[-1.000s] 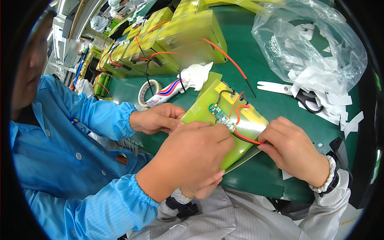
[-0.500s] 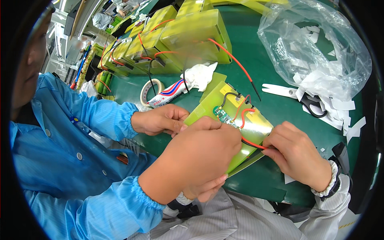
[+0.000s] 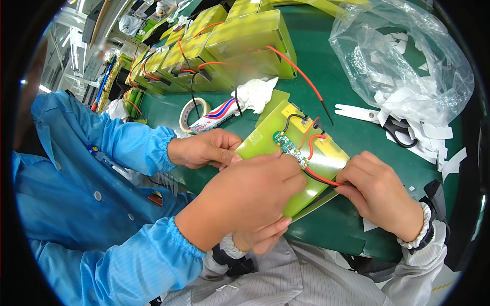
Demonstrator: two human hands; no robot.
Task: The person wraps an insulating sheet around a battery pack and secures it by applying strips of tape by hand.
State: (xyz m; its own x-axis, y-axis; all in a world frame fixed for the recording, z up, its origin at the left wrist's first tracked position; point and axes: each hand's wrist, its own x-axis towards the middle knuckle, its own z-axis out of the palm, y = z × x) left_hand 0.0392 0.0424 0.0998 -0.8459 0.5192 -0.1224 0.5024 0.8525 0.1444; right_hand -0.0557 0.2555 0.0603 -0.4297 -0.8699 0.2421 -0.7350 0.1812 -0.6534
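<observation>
Leads (image 3: 322, 178): right hand (image 3: 376, 195) pinching, board's (image 3: 289, 148) 4 o'clock, likely steadying
Pack (image 3: 329, 160): left hand (image 3: 261, 237) likely supporting; fingers' closure unclear

pack (image 3: 261, 144): yellow-green | board (image 3: 287, 143): green | wires (image 3: 323, 180): red, black | sleeve (image 3: 127, 260): blue, pinstriped

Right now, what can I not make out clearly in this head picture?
Head view:
Wearer's left hand: partly hidden by the co-worker's right hand.
Far ends of the red wire and black wire: hidden by the wearer's right hand.
Solder joints on the green circuit board: too small.
Underside of the yellow-green pack: faces away.
</observation>
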